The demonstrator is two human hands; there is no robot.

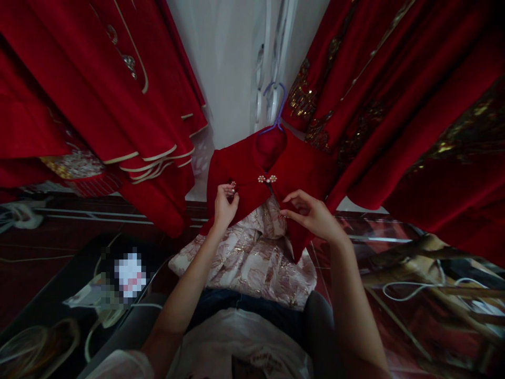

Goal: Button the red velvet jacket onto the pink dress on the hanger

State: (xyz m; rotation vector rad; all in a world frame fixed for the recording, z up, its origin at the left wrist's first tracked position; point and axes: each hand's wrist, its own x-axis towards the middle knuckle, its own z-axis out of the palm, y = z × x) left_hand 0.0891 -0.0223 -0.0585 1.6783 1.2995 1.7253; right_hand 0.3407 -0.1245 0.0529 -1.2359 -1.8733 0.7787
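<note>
The red cropped jacket hung from a purple hanger. The left hand had fingers curled at a beaded ornament, grip unclear; the right hand's stood slightly apart near the opening. Trimming seemed in hand, calling next for steady cloth.

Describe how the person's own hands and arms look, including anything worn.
The left hand and right hand are bare, with no gloves, watch or bracelet visible. A loose white sleeve shows above the left forearm; no right sleeve is visible.
</note>
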